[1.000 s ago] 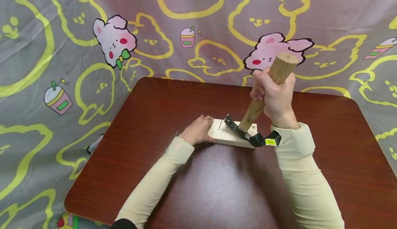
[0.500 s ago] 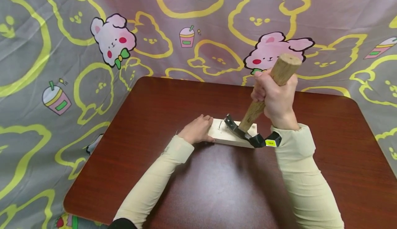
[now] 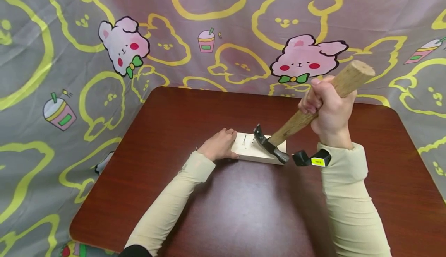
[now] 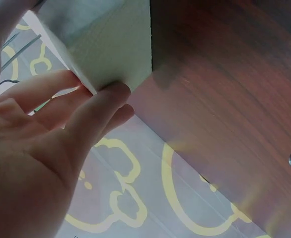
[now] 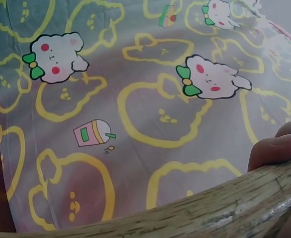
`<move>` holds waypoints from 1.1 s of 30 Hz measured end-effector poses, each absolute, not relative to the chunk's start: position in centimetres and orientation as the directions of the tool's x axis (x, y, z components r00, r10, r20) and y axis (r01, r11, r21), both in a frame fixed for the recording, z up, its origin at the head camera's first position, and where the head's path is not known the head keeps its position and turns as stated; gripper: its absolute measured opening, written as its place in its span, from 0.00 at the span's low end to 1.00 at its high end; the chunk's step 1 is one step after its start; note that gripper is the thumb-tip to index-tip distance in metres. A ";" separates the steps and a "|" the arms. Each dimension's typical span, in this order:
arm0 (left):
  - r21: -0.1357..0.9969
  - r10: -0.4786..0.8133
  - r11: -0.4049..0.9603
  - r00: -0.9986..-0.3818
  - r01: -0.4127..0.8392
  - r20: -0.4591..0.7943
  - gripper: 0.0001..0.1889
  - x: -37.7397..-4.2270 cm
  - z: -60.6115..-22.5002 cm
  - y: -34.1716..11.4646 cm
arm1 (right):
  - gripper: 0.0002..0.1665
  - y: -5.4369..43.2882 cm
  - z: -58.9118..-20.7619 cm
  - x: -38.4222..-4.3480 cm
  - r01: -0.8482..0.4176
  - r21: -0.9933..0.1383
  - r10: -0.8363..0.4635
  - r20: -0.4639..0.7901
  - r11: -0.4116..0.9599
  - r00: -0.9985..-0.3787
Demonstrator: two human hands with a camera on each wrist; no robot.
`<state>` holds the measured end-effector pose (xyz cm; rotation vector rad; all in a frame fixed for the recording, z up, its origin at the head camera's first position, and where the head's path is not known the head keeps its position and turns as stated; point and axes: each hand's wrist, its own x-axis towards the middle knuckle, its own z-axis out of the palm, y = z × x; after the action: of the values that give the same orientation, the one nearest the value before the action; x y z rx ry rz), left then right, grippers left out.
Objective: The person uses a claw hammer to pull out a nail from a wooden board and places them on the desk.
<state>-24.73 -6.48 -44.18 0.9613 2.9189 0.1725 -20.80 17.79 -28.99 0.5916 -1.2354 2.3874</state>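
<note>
From my remote post I find the right hand (image 3: pixel 329 112) firmly round a black claw hammer with a thick round wooden handle (image 3: pixel 293 127), and the left hand (image 3: pixel 218 145) gripping the left end of a pale rectangular wooden block (image 3: pixel 242 150) on the glossy reddish-brown table (image 3: pixel 195 113). I judge the step to be prying at a thin metal nail (image 3: pixel 253 140) (whether the claw has caught it, I cannot tell); the next move calls for steady leverage with the block braced.

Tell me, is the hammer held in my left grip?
No, the right grip holds the hammer by its wooden handle, while the left grip holds the pale block.
</note>
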 end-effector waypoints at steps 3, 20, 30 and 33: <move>0.123 0.593 0.800 -0.805 0.587 -0.023 0.37 -24.7 -44.2 -6.4 | 0.17 17.6 -29.0 -20.7 -0.513 -0.660 0.148 0.528 -0.548 -0.837; 0.293 0.557 0.817 -0.812 0.497 -0.176 0.47 -24.8 -43.9 -7.3 | 0.20 17.9 -28.7 -20.0 -0.527 -0.654 0.151 0.541 -0.543 -0.827; 0.374 0.512 0.742 -0.831 0.556 0.220 0.21 -23.5 -43.1 -9.1 | 0.19 17.9 -28.3 -19.1 -0.540 -0.649 0.157 0.552 -0.536 -0.819; 0.282 0.516 0.738 -0.782 0.613 0.350 0.15 -22.6 -42.5 -9.0 | 0.20 17.8 -27.9 -18.4 -0.544 -0.634 0.142 0.571 -0.550 -0.809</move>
<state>-22.55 -8.99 -42.49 1.0446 3.1595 0.6629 -18.35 17.80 -27.88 0.6534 -1.1979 2.3702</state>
